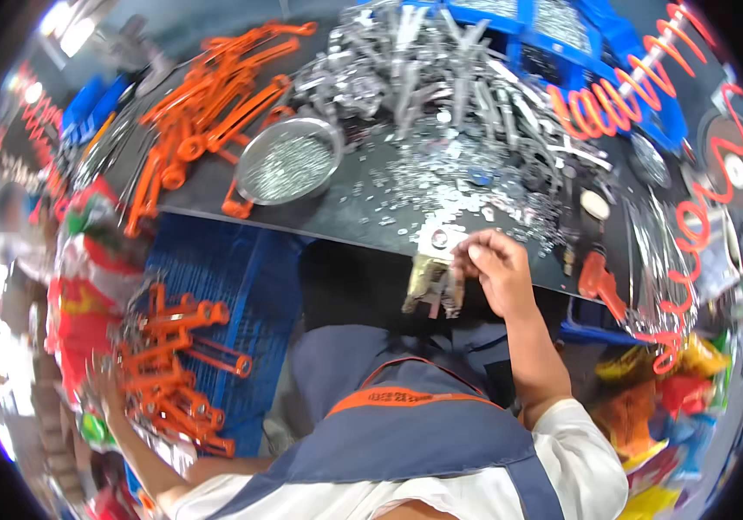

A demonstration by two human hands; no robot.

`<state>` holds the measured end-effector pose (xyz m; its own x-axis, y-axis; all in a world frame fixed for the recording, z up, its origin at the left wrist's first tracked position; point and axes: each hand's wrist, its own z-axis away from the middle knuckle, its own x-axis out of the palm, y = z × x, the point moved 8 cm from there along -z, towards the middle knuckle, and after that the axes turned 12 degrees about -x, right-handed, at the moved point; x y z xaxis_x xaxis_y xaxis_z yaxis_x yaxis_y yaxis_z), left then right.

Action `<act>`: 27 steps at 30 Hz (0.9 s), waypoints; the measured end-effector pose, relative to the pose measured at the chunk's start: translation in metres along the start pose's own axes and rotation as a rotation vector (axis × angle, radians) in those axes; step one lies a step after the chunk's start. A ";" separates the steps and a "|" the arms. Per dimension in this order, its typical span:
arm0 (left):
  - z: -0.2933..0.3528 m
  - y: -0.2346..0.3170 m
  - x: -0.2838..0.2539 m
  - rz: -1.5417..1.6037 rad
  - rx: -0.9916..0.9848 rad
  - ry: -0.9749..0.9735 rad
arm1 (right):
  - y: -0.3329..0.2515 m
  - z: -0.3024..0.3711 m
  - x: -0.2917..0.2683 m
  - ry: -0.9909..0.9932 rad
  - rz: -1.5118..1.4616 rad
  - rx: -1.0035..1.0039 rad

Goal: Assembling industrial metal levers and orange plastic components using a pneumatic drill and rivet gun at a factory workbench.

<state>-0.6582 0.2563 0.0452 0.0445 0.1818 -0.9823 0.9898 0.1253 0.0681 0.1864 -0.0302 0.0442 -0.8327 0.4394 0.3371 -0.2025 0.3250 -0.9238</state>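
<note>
My right hand [497, 267] is at the table's front edge with thumb and fingers pinched together. Whatever small piece they may hold is hidden. Right beside those fingertips is a small metal fixture [428, 270] fixed to the edge, with a pale plate on top. Far to the left, my left hand [104, 388] reaches down beside a pile of orange tool frames [176, 368] with metal parts. It is blurred near the picture's rim, and its fingers do not show clearly. The pile lies over a blue plastic crate [254, 325].
On the dark table [337, 212] stand a steel bowl of small metal pins [293, 165], more orange frames [207, 104], heaped silvery metal parts [415, 69] and scattered small pieces [458, 173]. An orange coiled hose [692, 225] hangs at right, near a red-handled power tool [601, 282].
</note>
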 end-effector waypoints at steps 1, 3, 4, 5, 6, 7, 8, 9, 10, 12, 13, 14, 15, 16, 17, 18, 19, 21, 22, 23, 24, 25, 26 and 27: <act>0.010 0.015 0.031 0.164 0.057 -0.176 | -0.015 -0.009 -0.010 0.021 0.169 -0.107; 0.026 0.039 0.084 -0.602 0.171 -0.267 | -0.031 -0.037 -0.037 0.017 0.401 -0.218; 0.020 0.008 0.095 -0.464 -0.033 -0.235 | -0.032 -0.055 -0.061 0.087 0.508 -0.265; 0.006 -0.030 0.092 -0.329 -0.235 -0.190 | -0.031 -0.072 -0.087 0.161 0.600 -0.312; -0.009 -0.069 0.082 -0.186 -0.440 -0.143 | -0.032 -0.092 -0.107 0.198 0.778 -0.357; -0.023 -0.104 0.060 -0.042 -0.641 -0.085 | -0.027 -0.113 -0.129 0.237 0.945 -0.396; -0.031 -0.101 0.053 -0.114 -0.700 0.086 | -0.027 -0.134 -0.145 0.279 1.114 -0.462; -0.048 -0.052 0.085 -0.086 -0.674 0.055 | -0.036 -0.149 -0.158 0.328 1.331 -0.520; -0.040 -0.022 0.092 -0.256 -0.483 0.087 | -0.039 -0.167 -0.162 0.394 1.557 -0.445; -0.050 0.083 0.085 -0.180 -0.232 0.136 | -0.039 -0.192 -0.178 0.422 1.801 -0.202; -0.040 0.136 0.061 0.050 -0.188 0.163 | -0.040 -0.198 -0.179 0.419 1.792 -0.211; -0.002 0.220 0.017 0.061 -0.188 0.163 | -0.035 -0.203 -0.191 0.412 1.733 -0.067; 0.047 0.301 -0.027 -0.308 -0.085 0.111 | -0.028 -0.208 -0.196 0.393 1.655 0.070; 0.066 0.295 -0.038 -0.322 -0.131 0.119 | -0.035 -0.207 -0.169 0.385 1.549 0.026; 0.073 0.314 -0.046 -0.263 -0.024 0.222 | -0.046 -0.207 -0.177 0.422 1.536 -0.049; 0.081 0.333 -0.054 -0.202 0.085 0.324 | -0.059 -0.203 -0.184 0.429 1.520 -0.169; 0.089 0.342 -0.053 -0.200 0.078 0.318 | -0.072 -0.196 -0.180 0.421 1.503 -0.285; 0.109 0.383 -0.053 0.129 0.354 0.218 | -0.082 -0.181 -0.187 0.413 1.500 -0.391; 0.122 0.398 -0.046 0.157 0.401 0.169 | -0.100 -0.160 -0.148 0.384 1.671 -0.642; 0.135 0.418 -0.038 0.189 0.457 0.122 | -0.118 -0.138 -0.117 0.355 1.830 -0.903; 0.150 0.446 -0.037 0.266 0.540 0.054 | -0.126 -0.124 -0.111 0.369 1.867 -1.011; 0.166 0.472 -0.036 0.340 0.618 -0.015 | -0.132 -0.116 -0.107 0.369 1.868 -0.999; 0.182 0.496 -0.035 0.423 0.698 -0.023 | -0.141 -0.099 -0.093 0.397 1.804 -1.121; 0.199 0.519 -0.037 0.505 0.778 -0.031 | -0.151 -0.080 -0.078 0.428 1.736 -1.240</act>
<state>-0.1190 0.1201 0.0819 0.4878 0.0088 -0.8729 0.6633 -0.6538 0.3641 0.3233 -0.0461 0.1716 0.4031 0.8628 -0.3050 0.9104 -0.3442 0.2295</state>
